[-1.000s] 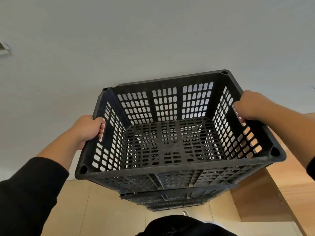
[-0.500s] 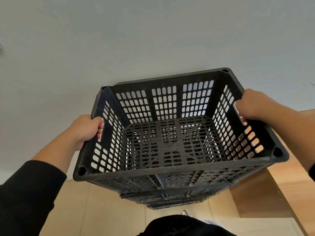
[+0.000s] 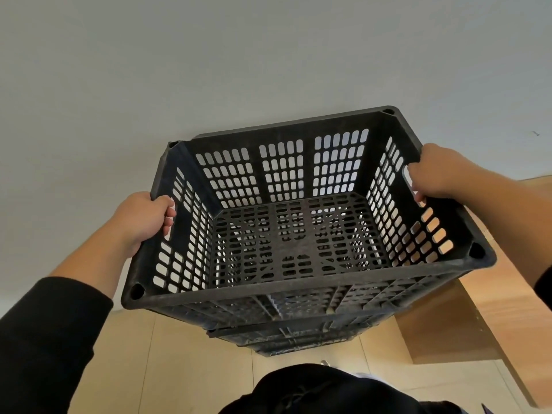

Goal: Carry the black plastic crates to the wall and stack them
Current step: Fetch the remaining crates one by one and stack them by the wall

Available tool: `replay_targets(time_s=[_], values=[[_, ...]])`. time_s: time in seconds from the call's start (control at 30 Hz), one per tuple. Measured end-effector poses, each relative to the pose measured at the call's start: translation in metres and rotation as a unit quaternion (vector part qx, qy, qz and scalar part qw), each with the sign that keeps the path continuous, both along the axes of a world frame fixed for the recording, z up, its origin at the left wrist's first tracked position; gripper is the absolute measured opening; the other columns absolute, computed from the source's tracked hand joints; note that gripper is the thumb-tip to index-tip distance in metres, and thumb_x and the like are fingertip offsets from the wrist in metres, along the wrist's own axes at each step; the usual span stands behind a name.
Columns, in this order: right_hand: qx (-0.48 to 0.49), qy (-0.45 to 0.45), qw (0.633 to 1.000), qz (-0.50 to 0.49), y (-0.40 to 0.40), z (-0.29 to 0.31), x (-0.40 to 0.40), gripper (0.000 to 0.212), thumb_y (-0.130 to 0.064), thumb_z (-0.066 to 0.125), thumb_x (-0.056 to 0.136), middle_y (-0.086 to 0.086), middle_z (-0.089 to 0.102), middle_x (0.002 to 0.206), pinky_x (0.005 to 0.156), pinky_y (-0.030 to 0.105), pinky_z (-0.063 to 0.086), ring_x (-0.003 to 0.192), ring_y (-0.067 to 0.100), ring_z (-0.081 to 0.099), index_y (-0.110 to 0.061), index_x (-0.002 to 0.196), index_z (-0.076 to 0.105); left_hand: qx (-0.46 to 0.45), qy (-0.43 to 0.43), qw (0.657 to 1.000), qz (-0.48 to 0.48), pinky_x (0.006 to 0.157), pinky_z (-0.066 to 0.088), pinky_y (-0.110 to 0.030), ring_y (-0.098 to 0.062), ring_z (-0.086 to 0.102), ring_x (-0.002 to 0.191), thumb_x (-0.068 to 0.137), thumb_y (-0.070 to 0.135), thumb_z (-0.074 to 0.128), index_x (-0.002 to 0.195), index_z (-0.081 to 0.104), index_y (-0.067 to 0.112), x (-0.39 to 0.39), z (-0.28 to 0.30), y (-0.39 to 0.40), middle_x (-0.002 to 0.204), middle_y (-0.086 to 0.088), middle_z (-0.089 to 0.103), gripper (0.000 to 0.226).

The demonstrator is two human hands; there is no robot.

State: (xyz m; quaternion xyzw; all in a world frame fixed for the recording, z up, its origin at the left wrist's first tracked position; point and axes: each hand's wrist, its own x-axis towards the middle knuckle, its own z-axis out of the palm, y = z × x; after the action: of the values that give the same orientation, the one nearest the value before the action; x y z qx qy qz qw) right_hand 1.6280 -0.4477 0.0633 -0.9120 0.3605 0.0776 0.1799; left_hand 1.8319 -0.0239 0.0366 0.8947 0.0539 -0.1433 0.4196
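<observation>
The black slotted crate [image 3: 301, 234] is gripped through both side handle slots, left hand [image 3: 143, 219] and right hand [image 3: 439, 171] closed, and held level above the stacked crates [image 3: 286, 339] by the wall [image 3: 209, 70], probably so it nests squarely.

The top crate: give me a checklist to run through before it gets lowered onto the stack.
1. Left hand shut on the top crate's handle slot: ok.
2. Right hand shut on the opposite handle slot: ok.
3. Crate empty: ok.
4. Crate level: not ok, it tilts toward the person.
5. Corners lined up with the stacked crates below: cannot tell, mostly hidden.
6. Far rim close to the wall: ok.
</observation>
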Motion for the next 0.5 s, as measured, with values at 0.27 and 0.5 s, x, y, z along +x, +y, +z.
replay_targets(time_s=[0.27,0.5], values=[[-0.013,-0.055,0.998,-0.023,-0.010,-0.004,0.007,0.020,-0.006,0.063,0.095,0.020,0.063,0.085,0.057,0.034,0.043,0.074,0.033,0.059,0.006,0.108,0.054,0.001,-0.019,1.000,0.021,0.068,0.054,-0.034,-0.021,0.064,0.072,0.111,0.029,0.048,0.118,0.065,0.006,-0.015,0.002,-0.006,0.101,-0.014,0.075,0.029],[-0.025,-0.067,0.997,-0.027,-0.013,-0.010,0.002,0.022,-0.011,0.060,0.095,0.021,0.061,0.083,0.068,0.040,0.045,0.079,0.039,0.059,0.004,0.109,0.055,-0.034,0.015,0.999,0.013,0.064,0.053,-0.034,-0.019,0.057,0.065,0.108,0.022,0.049,0.113,0.066,0.004,-0.028,0.006,-0.001,0.091,-0.012,0.067,0.025]])
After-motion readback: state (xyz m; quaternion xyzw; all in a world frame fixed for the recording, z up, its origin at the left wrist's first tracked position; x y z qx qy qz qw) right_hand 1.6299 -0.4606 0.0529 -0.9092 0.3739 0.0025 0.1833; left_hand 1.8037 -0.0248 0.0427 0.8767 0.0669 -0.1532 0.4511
